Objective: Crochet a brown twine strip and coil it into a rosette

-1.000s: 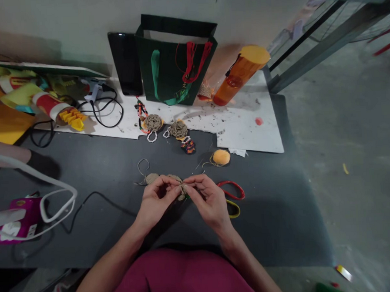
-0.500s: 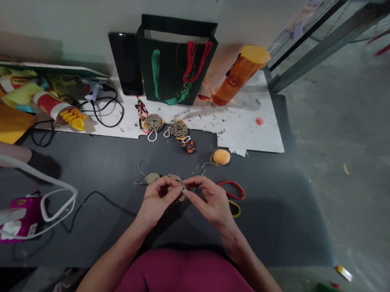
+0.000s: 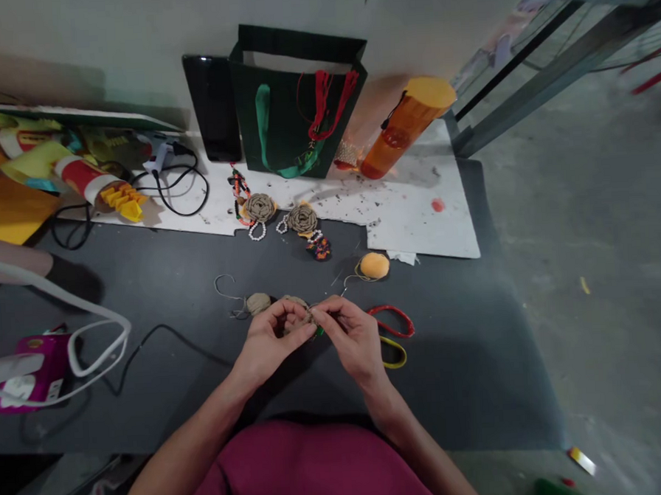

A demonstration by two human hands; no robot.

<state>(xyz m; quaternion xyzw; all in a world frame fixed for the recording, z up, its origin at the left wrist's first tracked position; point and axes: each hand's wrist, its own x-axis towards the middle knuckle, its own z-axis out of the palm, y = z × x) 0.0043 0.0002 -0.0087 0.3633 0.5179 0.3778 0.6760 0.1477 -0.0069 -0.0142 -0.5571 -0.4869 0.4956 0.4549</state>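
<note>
A pale wall and a concrete floor frame a dark grey desk point(image 3: 167, 411), with a torn white board point(image 3: 418, 224) lying across its far part. The jute coil point(image 3: 296, 302) sits low over the desk, pinched between the left hand point(image 3: 272, 341) and the right hand point(image 3: 354, 341), whose fingertips close on it from either side. Just left of the coil lies a smaller jute bundle point(image 3: 258, 304) trailing a curl of pale cord point(image 3: 225, 286). Beyond the coil are an orange ball point(image 3: 374, 265) and two finished jute rosettes point(image 3: 302, 219) with white beads; to its right lie a red band point(image 3: 392, 318) and a yellow band point(image 3: 394, 353).

With work this small, a firm, even pinch close to the coil's edge should keep its turns from slipping. The fingers hide most of the coil, so its full shape and how it is fastened cannot be made out. A green speck point(image 3: 320, 330) by the right hand is too small to identify.
</note>
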